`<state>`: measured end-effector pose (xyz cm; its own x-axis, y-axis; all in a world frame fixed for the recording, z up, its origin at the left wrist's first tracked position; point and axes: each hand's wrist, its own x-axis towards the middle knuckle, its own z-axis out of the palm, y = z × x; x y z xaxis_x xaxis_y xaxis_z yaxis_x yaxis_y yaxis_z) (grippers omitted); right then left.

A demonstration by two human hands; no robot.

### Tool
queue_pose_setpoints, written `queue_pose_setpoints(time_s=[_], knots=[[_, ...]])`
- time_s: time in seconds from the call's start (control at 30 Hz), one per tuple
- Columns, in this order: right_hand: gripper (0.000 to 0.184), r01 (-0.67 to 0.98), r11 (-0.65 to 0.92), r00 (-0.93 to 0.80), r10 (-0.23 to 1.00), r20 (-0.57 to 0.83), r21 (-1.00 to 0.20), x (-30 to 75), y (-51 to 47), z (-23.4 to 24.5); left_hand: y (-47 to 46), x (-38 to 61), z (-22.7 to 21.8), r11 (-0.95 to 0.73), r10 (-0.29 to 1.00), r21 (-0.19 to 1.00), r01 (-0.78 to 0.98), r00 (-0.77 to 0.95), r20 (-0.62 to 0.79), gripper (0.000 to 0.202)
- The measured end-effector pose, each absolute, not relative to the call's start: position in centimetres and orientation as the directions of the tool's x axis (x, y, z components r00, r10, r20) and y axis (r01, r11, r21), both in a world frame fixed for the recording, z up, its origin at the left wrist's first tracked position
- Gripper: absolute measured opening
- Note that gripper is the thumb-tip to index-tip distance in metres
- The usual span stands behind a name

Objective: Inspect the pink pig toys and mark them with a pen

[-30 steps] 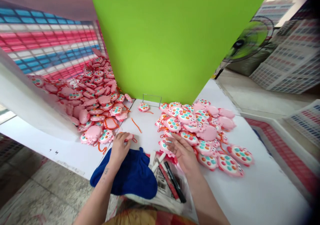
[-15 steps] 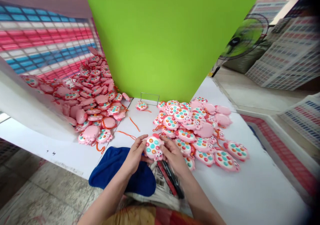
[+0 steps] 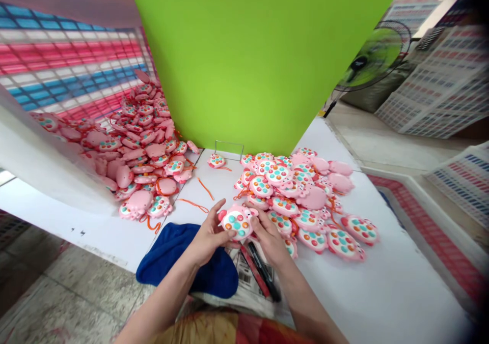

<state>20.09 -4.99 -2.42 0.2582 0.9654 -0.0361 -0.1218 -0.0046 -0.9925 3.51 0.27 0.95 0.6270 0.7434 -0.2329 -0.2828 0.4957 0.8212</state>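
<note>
A pink pig-shaped toy (image 3: 238, 221) with a white face of orange, red and teal buttons is held up between both hands. My left hand (image 3: 209, 237) grips its left side, thumb on the lower front edge. On the other side my right hand (image 3: 268, 234) pinches it near the pig's head, with the thumb at the front. Beneath the hands lie a blue cloth (image 3: 171, 262), a red pen (image 3: 255, 273), a black pen (image 3: 264, 273) and a printed bag with a barcode (image 3: 244, 278).
Right of my hands is a heap of similar pig toys (image 3: 313, 201). A larger pile (image 3: 133, 150) spills from a striped woven sack (image 3: 72, 64) at left. Orange cords (image 3: 206, 189) lie on the white table (image 3: 367, 293). A green panel (image 3: 237, 64) stands behind; a fan (image 3: 376, 59) is at right.
The toy has been turned between my hands, so its head has swung from the lower right to the upper right. My left thumb has shifted down along its edge.
</note>
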Motion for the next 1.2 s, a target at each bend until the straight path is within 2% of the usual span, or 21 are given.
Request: queue_pose_setpoints(time_s=[0.13,0.3,0.4,0.53,0.63,0.73,0.9,1.1,1.2], knots=[[0.051,0.049,-0.034,0.217,0.976,-0.023,-0.998,20.3,-5.1,-1.8,0.2,3.3,0.7,0.48,0.721,0.854,-0.199,0.644,-0.255,0.068],[0.047,0.107,-0.005,0.224,0.974,0.019,-0.994,20.0,-5.3,-1.5,0.1,3.6,0.0,0.471,0.754,0.858,-0.205,0.599,-0.271,0.059],[0.05,0.087,0.037,0.196,0.979,0.053,-0.996,19.9,-5.6,-1.9,-0.1,3.9,-0.3,0.462,0.792,0.85,-0.253,0.549,-0.267,0.061],[0.068,0.109,0.035,0.14,0.989,0.05,-0.993,19.4,-5.9,-2.3,-0.2,4.0,-0.1,0.458,0.789,0.844,-0.28,0.565,-0.241,0.064],[0.064,0.133,-0.036,0.2,0.98,-0.009,-0.99,18.9,-6.0,-2.3,-0.4,3.9,0.2,0.425,0.774,0.857,-0.291,0.609,-0.177,0.071],[0.061,0.14,-0.116,0.301,0.951,-0.07,-0.983,18.6,-6.1,-2.3,-0.5,3.8,0.6,0.355,0.765,0.899,-0.255,0.632,-0.122,0.087],[0.062,0.142,-0.131,0.337,0.938,-0.076,-0.981,18.4,-6.1,-2.1,-0.5,3.8,0.8,0.254,0.777,0.956,-0.144,0.619,-0.113,0.107],[0.065,0.093,-0.103,0.282,0.957,-0.073,-0.99,18.3,-6.2,-1.8,-0.5,3.9,0.9,0.206,0.816,0.972,-0.11,0.568,-0.108,0.102],[0.068,0.117,0.003,0.246,0.969,0.032,-0.993,18.2,-6.3,-1.4,-0.6,4.0,0.6,0.231,0.831,0.954,-0.194,0.549,-0.09,0.093]])
